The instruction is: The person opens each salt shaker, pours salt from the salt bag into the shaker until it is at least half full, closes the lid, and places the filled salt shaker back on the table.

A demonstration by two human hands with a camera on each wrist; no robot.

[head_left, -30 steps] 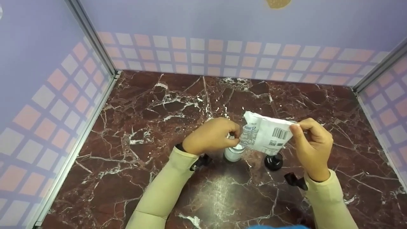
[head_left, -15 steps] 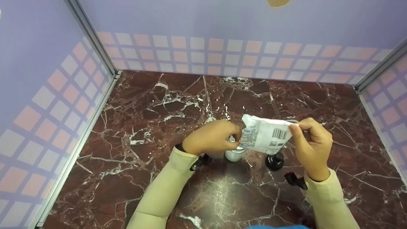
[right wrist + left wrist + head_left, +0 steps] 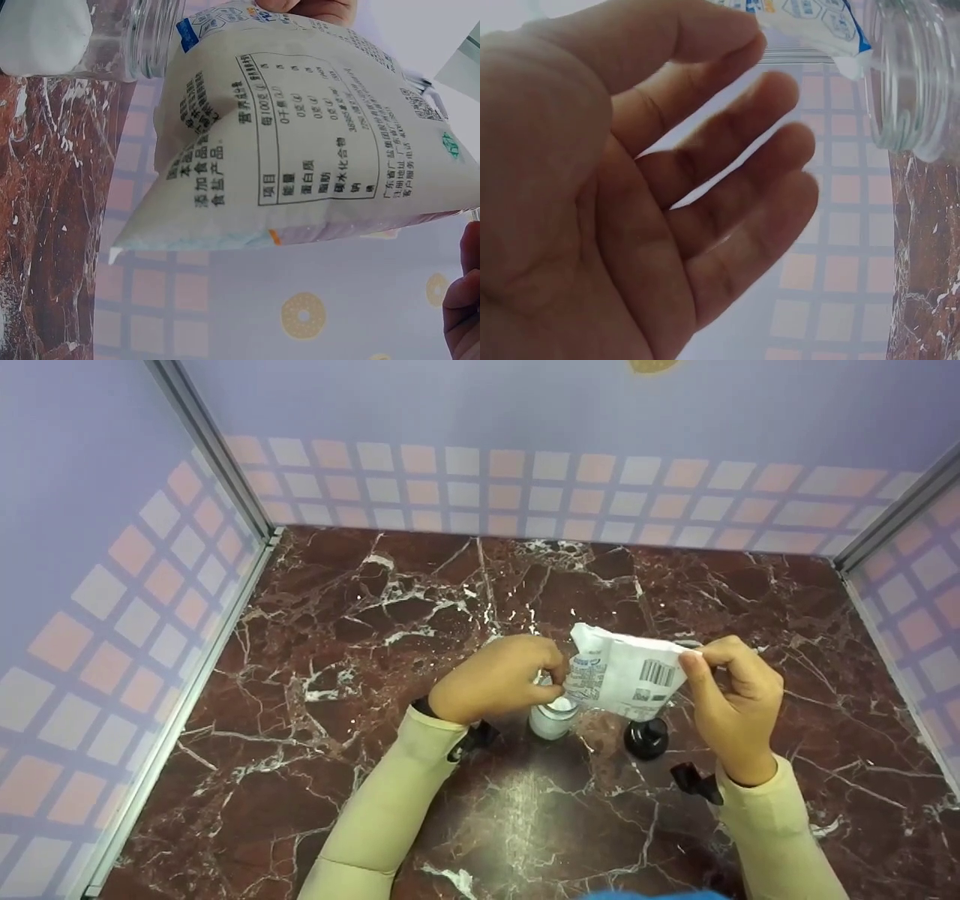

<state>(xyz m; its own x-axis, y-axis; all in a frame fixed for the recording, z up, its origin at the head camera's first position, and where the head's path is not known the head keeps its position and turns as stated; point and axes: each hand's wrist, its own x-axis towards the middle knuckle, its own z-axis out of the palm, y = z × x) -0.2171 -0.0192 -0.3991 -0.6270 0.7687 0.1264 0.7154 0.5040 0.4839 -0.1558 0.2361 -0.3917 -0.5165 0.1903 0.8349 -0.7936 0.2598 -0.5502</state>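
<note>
A white printed salt bag (image 3: pixel 626 671) hangs tilted between my two hands, its lower left corner at the mouth of a small glass jar (image 3: pixel 551 725). My left hand (image 3: pixel 499 679) pinches that corner between thumb and forefinger; its other fingers are loosely bent in the left wrist view. My right hand (image 3: pixel 739 705) pinches the bag's upper right edge between thumb and forefinger. White salt (image 3: pixel 45 34) shows inside the jar in the right wrist view. Close to the jar, below the bag, sits a round black lid-like piece (image 3: pixel 646 739) with a raised middle.
White grains (image 3: pixel 531 619) lie scattered on the dark red marbled tabletop (image 3: pixel 360 660) beyond the jar. A grey rounded edge (image 3: pixel 688 643) peeks out behind the bag. Purple panels (image 3: pixel 525 412) with pink and white squares enclose the back and both sides.
The bag dips slightly over the jar and then rises again, both hands keeping their hold. Jar and black piece stay in place.
</note>
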